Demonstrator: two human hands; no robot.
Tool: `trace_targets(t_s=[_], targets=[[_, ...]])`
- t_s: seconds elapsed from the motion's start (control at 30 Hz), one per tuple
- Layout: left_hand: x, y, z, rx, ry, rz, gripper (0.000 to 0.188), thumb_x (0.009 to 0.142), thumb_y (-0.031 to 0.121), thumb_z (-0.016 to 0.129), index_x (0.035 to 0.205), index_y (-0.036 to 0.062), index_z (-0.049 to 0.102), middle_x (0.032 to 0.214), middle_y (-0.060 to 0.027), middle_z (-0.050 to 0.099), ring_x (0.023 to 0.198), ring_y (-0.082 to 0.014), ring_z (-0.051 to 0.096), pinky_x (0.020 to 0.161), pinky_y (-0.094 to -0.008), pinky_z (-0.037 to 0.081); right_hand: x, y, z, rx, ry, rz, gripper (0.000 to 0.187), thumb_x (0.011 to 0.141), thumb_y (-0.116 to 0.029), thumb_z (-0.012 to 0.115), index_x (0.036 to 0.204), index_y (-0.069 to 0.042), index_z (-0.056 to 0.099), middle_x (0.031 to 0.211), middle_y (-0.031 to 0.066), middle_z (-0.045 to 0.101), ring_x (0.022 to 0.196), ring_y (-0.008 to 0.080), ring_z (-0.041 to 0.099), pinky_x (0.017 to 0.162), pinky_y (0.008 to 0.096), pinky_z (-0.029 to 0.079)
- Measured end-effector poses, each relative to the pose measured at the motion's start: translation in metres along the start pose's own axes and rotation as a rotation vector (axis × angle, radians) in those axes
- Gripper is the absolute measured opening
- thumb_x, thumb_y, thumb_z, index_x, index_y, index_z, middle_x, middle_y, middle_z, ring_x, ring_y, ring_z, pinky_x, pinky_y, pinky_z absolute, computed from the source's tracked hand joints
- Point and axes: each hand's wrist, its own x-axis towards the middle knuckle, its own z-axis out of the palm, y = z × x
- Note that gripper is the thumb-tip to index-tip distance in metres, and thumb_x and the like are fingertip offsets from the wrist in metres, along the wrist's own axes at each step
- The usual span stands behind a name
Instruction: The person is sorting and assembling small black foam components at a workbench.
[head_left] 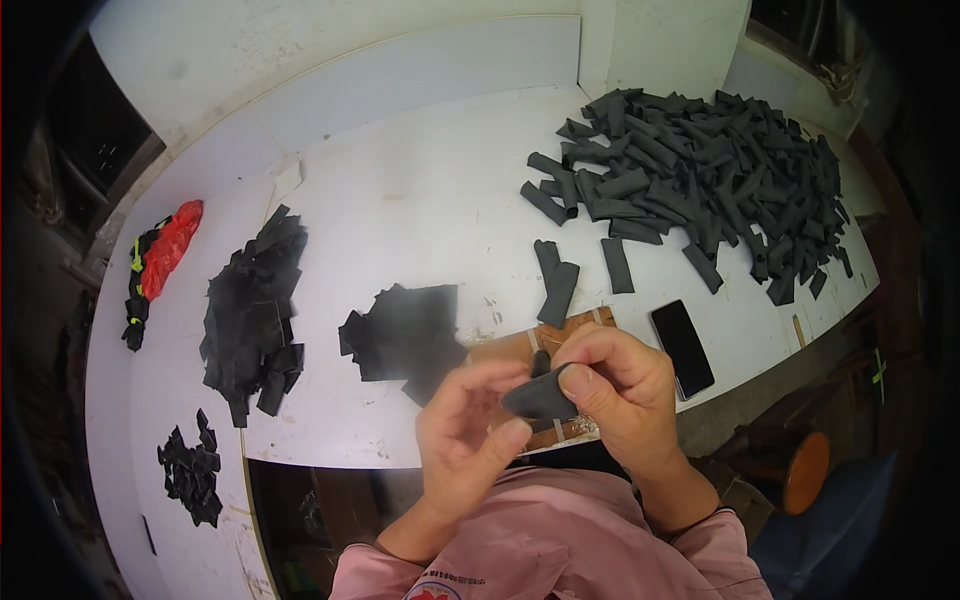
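Note:
My right hand (618,390) pinches a small black rolled piece (542,397) just above the near edge of the white table (420,200). My left hand (462,425) is beside it, fingers curled, with fingertips touching the left end of the same piece. Under both hands lies a brown wooden board (515,347). A stack of flat black sheets (405,335) rests just left of the board. Two rolled black tubes (555,280) lie just beyond the board.
A big heap of rolled black tubes (700,170) fills the far right. A dark phone (682,348) lies right of my hands. More black sheets (250,315) and scraps (190,470) sit to the left, with a red bag (170,250) at the far left. An orange stool (805,470) stands below right.

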Motion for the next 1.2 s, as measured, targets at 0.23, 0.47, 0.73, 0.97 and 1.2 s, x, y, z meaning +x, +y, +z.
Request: trace_targets(t_s=[0.23,0.47,0.73,0.97,1.2], targets=[[0.001,0.001,-0.004,-0.058,0.043,0.112,0.012,0.08,0.0,0.056,0.092,-0.0021,0.054,0.093,-0.0092,0.053,0.082,-0.0116,0.05,0.071,-0.0223,0.041,-0.003,-0.001,0.01,-0.351,0.062,-0.504,0.012,0.07,0.002,0.061,0.079,0.001,0.053,0.07,0.0102,0.053,0.057,0.0202,0.051,0.052,0.028,0.041],[-0.002,-0.007,0.007,-0.002,0.091,0.282,0.008,0.081,0.003,0.057,0.085,-0.0018,0.052,0.088,-0.0063,0.048,0.075,-0.0104,0.045,0.067,-0.02,0.038,-0.004,-0.003,0.022,-0.272,0.024,-0.5,0.013,0.07,-0.002,0.064,0.077,-0.001,0.052,0.07,0.0096,0.053,0.058,0.0205,0.05,0.052,0.0298,0.04],[-0.006,-0.018,0.004,-0.235,0.09,0.052,0.007,0.082,0.004,0.055,0.084,-0.001,0.05,0.087,-0.006,0.048,0.076,-0.0092,0.044,0.068,-0.0195,0.037,-0.002,0.013,0.028,-0.561,0.086,-0.723,0.011,0.075,-0.006,0.06,0.074,-0.002,0.049,0.067,0.0092,0.048,0.057,0.0239,0.047,0.049,0.0315,0.037],[-0.013,-0.016,0.004,-0.205,0.172,-0.041,0.014,0.08,0.01,0.058,0.079,-0.0013,0.05,0.078,-0.0065,0.048,0.072,-0.0125,0.043,0.068,-0.0236,0.036,-0.012,0.024,0.037,-0.544,0.182,-0.756,0.012,0.069,-0.002,0.061,0.068,-0.004,0.049,0.064,0.0077,0.046,0.055,0.0237,0.045,0.047,0.0326,0.035],[-0.029,-0.03,-0.01,0.024,0.072,-0.008,0.003,0.081,0.002,0.054,0.082,-0.0008,0.052,0.086,-0.0053,0.049,0.077,-0.0099,0.045,0.067,-0.0195,0.037,-0.021,0.035,0.016,-0.464,-0.031,-0.551,0.016,0.066,0.005,0.061,0.073,0.0,0.048,0.064,0.0101,0.049,0.052,0.0212,0.045,0.046,0.0298,0.037]])
